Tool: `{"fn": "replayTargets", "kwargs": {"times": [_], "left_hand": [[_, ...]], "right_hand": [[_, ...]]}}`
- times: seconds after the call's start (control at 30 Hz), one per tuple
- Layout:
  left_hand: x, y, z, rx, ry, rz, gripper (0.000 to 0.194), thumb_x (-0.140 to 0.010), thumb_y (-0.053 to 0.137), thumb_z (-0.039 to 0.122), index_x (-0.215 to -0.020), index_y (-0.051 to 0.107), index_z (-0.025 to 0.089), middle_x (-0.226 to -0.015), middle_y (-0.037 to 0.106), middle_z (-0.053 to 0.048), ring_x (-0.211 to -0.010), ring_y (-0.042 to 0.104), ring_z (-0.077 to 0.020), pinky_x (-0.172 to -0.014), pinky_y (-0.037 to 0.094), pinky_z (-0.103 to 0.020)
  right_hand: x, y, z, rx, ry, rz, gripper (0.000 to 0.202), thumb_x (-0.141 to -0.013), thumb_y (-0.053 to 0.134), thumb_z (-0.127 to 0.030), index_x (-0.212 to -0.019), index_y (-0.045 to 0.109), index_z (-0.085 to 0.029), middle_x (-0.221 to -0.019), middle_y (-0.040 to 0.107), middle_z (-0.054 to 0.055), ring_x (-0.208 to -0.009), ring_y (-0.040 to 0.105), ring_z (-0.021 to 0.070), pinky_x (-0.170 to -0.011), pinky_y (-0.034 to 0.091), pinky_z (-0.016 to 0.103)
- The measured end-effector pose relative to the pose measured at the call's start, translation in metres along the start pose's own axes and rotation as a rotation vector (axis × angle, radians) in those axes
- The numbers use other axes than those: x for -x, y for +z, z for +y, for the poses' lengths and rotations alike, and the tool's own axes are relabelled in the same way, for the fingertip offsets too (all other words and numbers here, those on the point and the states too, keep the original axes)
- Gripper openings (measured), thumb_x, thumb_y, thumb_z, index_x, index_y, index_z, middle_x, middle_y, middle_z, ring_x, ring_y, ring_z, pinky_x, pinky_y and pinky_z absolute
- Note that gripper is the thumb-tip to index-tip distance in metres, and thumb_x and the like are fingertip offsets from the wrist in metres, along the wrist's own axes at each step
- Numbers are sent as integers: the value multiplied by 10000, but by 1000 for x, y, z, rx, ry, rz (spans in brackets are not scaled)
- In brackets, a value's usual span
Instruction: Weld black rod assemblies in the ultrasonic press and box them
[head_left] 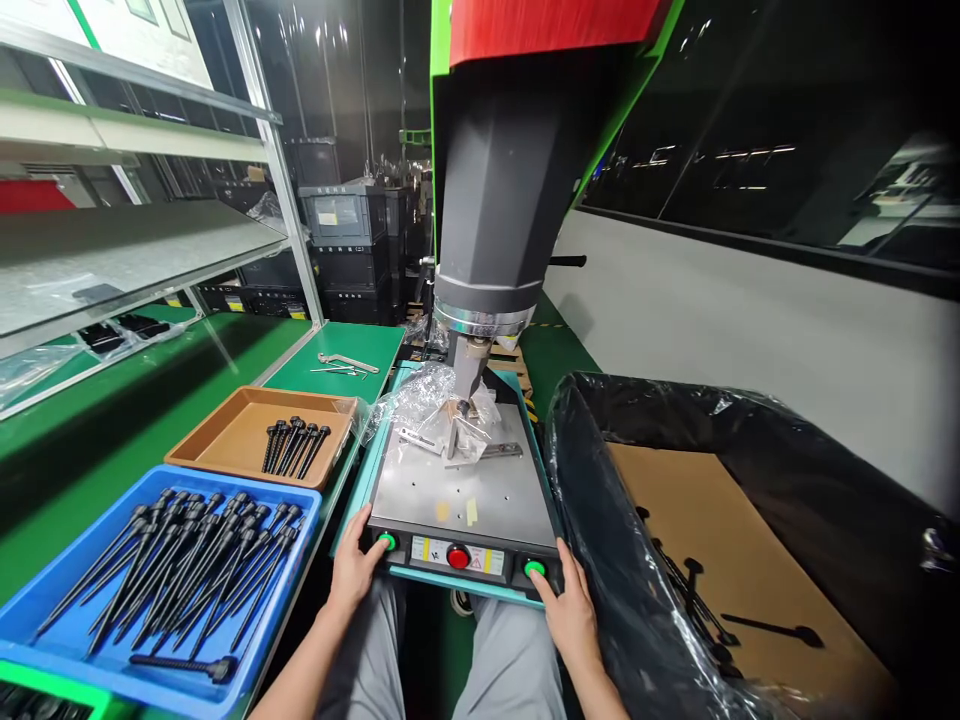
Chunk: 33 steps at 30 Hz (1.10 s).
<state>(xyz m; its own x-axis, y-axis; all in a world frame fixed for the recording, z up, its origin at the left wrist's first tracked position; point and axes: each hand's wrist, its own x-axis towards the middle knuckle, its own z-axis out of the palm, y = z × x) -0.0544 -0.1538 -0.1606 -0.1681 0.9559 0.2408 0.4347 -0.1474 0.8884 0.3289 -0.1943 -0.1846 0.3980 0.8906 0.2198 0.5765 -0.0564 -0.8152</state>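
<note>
My left hand (357, 562) rests on the left front corner of the machine base, its thumb at a green button (387, 541). On the right front corner lies my right hand (570, 600), with its thumb at the other green button (534, 568). Both hands have fingers apart and hold nothing. Between the buttons sits a red button (457, 556). The grey machine head (491, 200) points down at a small fixture (457, 440) on the metal plate (420, 490). Clear plastic film (424, 400) partly hides the fixture.
On the left stand a blue tray (281, 600) of black screw-like parts and a brown tray (225, 430) with several more. Behind them lie metal tools (349, 362). At right is a black-lined bin (622, 560) with cardboard (697, 500) and several black parts.
</note>
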Motion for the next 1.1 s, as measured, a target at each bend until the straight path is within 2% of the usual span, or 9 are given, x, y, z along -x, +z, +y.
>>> {"fn": "replayTargets", "kwargs": {"times": [0.23,0.47,0.77,0.83,0.93,1.0,1.1], "left_hand": [[3,2,1,-2,-11,-12,665,-810,652,428,-1407,455,211,-1457,453,-118,-1369,389,-263,-1164,255,-479],[2,0,14,90,-37,42,618,-775,685,412,-1347,537,230,-1419,506,-110,-1344,425,-281,-1158,266,-479],[1,1,19,97,-67,83,533,-784,666,393,-1281,591,216,-1368,548,-113,-1302,469,-280,-1144,291,-481],[-1,1,29,56,-68,142,438,-786,660,388,-1187,651,212,-1329,569,-119,-1277,487,-291,-1132,308,-488],[-10,8,57,90,-29,207,265,-775,677,373,-986,720,219,-1339,548,-118,-1277,479,-306,-1128,312,-479],[-23,17,78,282,-80,133,208,-756,708,373,-880,728,208,-1345,539,-125,-1290,468,-314,-1104,349,-466],[-49,33,101,682,-356,-37,263,-706,765,409,-796,710,167,-1246,601,-166,-1275,481,-334,-1018,430,-481]], "right_hand": [[4,-1,-4,-17,-24,-19,770,-835,512,-623,-1454,367,-190,-1462,402,139,-1348,381,326,-1092,348,464],[4,-2,-7,-27,8,-10,782,-817,535,-626,-1460,366,-213,-1463,407,131,-1353,377,332,-1077,369,469],[2,-2,-7,-59,31,7,770,-796,560,-622,-1428,414,-207,-1418,464,135,-1318,422,337,-1064,375,466],[-1,-3,-6,-93,50,6,757,-789,569,-622,-1404,442,-200,-1393,493,128,-1293,453,329,-1057,384,449],[-4,-5,-5,-144,87,-10,736,-781,587,-617,-1378,465,-205,-1368,523,113,-1263,489,310,-1048,394,422],[-5,-6,-7,-153,100,-28,748,-777,591,-621,-1385,452,-207,-1384,510,113,-1277,476,307,-1058,380,420],[-2,-7,-11,-135,101,-49,781,-775,588,-631,-1410,419,-210,-1422,474,119,-1321,426,311,-1080,351,434]]}}
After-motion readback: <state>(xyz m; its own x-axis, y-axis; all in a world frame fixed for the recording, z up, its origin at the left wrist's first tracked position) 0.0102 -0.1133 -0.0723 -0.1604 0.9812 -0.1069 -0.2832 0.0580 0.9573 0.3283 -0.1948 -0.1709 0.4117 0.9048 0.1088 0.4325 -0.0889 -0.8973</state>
